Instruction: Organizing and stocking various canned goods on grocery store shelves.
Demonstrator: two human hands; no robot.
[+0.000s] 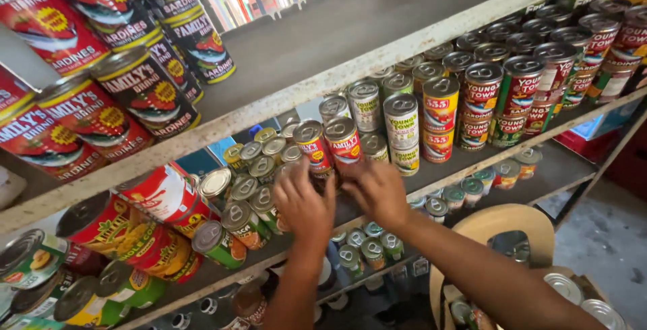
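Cans crowded the middle shelf [472,161]. Two red cans [330,145] stood at its front edge, touched from below by the left hand [304,203] and right hand [376,192]; fingers were spread, nothing clearly gripped. A nudge could tip them off the edge. Shelf boards were worn grey wood; concrete floor [600,236] lay right of the shelf.

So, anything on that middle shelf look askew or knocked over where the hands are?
Nothing is spilled or visibly damaged. The left hand and right hand rest at two upright red cans. Those stand alone, forward of the neat rows, with a bare shelf gap around them.
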